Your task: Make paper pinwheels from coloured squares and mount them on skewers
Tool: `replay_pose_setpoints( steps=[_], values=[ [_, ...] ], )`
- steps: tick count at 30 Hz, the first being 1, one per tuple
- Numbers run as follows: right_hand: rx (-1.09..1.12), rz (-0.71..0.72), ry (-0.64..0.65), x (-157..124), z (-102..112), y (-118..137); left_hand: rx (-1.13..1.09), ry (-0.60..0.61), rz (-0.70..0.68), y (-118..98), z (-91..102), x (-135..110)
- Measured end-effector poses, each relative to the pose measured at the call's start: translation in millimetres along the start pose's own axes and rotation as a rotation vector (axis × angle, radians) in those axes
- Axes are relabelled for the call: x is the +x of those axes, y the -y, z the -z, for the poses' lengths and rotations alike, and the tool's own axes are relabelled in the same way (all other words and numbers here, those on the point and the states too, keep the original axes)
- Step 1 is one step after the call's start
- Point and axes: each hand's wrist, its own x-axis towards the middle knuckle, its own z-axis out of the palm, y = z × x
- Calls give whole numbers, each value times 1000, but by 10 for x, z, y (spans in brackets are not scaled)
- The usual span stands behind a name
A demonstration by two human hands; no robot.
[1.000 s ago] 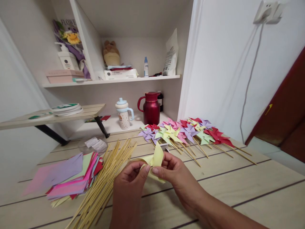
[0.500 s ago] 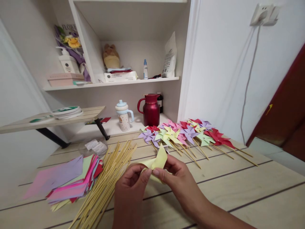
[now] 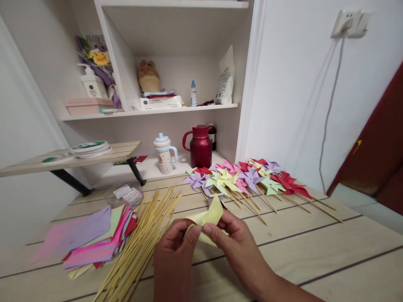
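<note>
Left hand [image 3: 178, 240]: pinching a part-folded pale-yellow paper pinwheel [image 3: 214, 213] near its centre, thumb against fingers.
Right hand [image 3: 236, 235]: clamping the same paper from its other side, thumb tip lying just beside the left thumb.
Folding: probably going best with both thumbs pressing firmly at the centre while the fingers are supporting from behind; light pressure elsewhere should be keeping the curved blades from creasing or springing loose.
Pinwheel position: sitting at 2 o'clock from the left hand and between 10 and 11 from the right, one blade standing towards 12, above the desk [image 3: 299, 247].
Thin wooden sticks [image 3: 138, 239]: lying at 9 o'clock from the left hand, coloured paper sheets [image 3: 90, 239] spreading beyond.
Stick-mounted pinwheels [image 3: 227, 179]: lying around 12 o'clock from the right hand.
</note>
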Motion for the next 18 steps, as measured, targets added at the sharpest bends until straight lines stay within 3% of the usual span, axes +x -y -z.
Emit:
replay_pose_setpoints(
  steps=[9,18],
  values=[
    [-106,37,-6,22,57,-47,-78,11,55,1,-17,-7],
    [10,11,15,20,61,-10,-111,32,68,74,14,-9]
  ],
)
